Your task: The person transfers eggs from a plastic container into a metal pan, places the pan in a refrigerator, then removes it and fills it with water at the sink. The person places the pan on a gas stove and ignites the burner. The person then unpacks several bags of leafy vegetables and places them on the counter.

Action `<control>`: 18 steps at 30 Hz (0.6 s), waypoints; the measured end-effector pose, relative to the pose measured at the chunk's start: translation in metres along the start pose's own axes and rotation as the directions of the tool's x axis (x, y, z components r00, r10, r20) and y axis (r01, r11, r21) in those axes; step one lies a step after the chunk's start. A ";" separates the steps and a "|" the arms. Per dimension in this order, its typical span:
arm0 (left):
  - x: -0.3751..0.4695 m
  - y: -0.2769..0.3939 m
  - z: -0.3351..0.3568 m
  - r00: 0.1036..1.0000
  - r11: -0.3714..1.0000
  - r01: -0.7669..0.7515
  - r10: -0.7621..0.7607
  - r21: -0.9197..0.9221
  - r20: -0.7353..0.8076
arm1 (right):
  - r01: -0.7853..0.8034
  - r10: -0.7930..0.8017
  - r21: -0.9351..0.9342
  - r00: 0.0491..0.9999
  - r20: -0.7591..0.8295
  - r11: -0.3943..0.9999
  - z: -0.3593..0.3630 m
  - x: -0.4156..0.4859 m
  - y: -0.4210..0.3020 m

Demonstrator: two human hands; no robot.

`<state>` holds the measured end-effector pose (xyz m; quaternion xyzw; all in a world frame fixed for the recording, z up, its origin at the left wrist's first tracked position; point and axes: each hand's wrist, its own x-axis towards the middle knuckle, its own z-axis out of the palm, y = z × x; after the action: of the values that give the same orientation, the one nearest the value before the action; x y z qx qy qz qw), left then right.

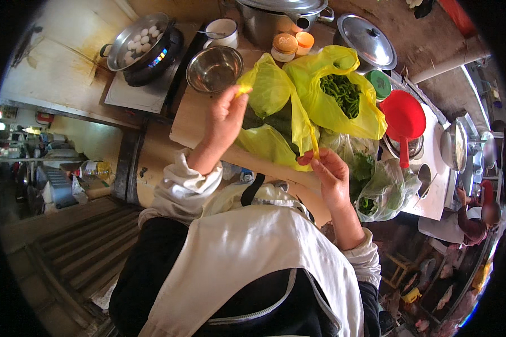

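Observation:
My left hand point(230, 110) pinches one end of a yellow plastic bag point(272, 90) between thumb and fingers. With its fingertips, my right hand point(329, 172) grips a twisted yellow strip of the bag. The bag lies between the hands on the light worktop; dark green contents show under it, too covered to name. Just beyond my right hand, another yellow plastic bag point(293, 67) stands open with green chili peppers or similar pods point(341, 94) inside. Clear plastic bags of leafy greens point(388, 189) lie to the right of my right hand.
A steel bowl point(215, 69), a white mug point(225, 40) and orange-lidded jars point(284, 47) stand behind. Eggs sit in a pan point(122, 46) on a stove at left. A large pot point(270, 25), a lidded pot point(367, 42) and a red plastic dipper point(402, 113) are beyond. Another person point(472, 223) is far right.

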<state>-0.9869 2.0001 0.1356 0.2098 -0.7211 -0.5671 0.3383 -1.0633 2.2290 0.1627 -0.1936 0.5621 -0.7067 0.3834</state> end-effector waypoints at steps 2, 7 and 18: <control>0.000 -0.003 -0.008 0.997 0.996 -0.014 0.021 0.087 -0.080 | 0.007 -0.006 0.026 1.000 -0.007 1.000 -0.004 -0.001 0.003; -0.011 -0.025 -0.034 0.999 0.948 -0.044 0.050 0.315 -0.011 | 0.021 -0.024 -0.045 0.998 -0.061 0.999 -0.010 -0.003 0.006; -0.022 0.004 0.006 0.859 0.745 -0.492 0.330 0.450 0.392 | 0.017 -0.020 -0.111 0.999 -0.030 0.994 -0.012 0.005 0.017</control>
<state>-0.9757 2.0205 0.1333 0.0452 -0.9194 -0.2774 0.2752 -1.0695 2.2321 0.1425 -0.2087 0.6046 -0.6809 0.3567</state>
